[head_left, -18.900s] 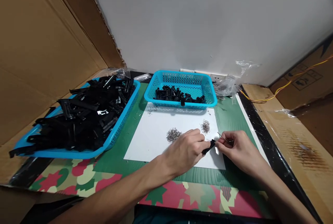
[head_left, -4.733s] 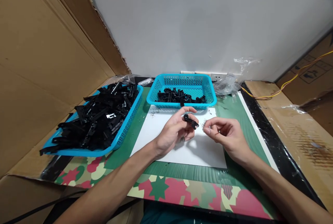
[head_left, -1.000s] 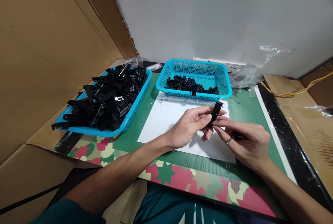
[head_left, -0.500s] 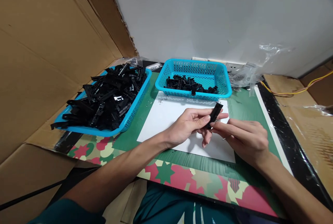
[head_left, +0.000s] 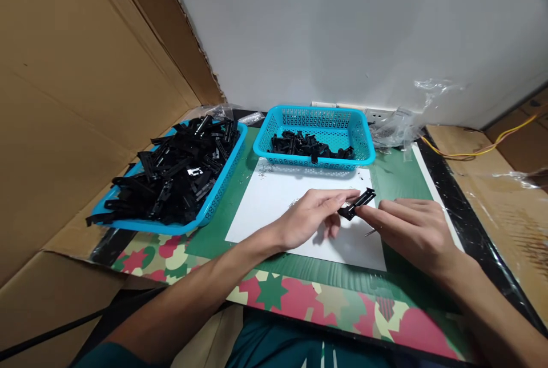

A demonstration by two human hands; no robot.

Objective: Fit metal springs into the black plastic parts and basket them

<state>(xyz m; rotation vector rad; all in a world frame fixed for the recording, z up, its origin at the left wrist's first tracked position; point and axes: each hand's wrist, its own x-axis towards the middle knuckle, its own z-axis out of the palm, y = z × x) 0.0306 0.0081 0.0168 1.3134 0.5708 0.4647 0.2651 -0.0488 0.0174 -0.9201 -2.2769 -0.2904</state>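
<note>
Over the white sheet (head_left: 265, 214) I hold a narrow black plastic part (head_left: 362, 201) at a slant. My left hand (head_left: 306, 219) pinches its lower left end between thumb and fingers. My right hand (head_left: 413, 231) comes in from the right, its index fingertip against the part's near side. From beneath that hand pokes the tip of a thin metal tool (head_left: 370, 233); the rest is hidden in the curled fingers. A pile of tiny wire pieces, perhaps springs, (head_left: 293, 203) shows partly behind my left hand.
At left a blue basket (head_left: 220, 197) is heaped with black parts. A second blue basket (head_left: 363, 154), behind the sheet, holds smaller black parts. Clear plastic bags (head_left: 396, 128) and a yellow cable (head_left: 492, 145) lie at right. Cardboard (head_left: 77, 100) walls the left side.
In the last second the black part has turned from steep to flatter, now showing its grooved side. My right index finger has moved onto its side. Earlier, both hands were working on a black part too.
</note>
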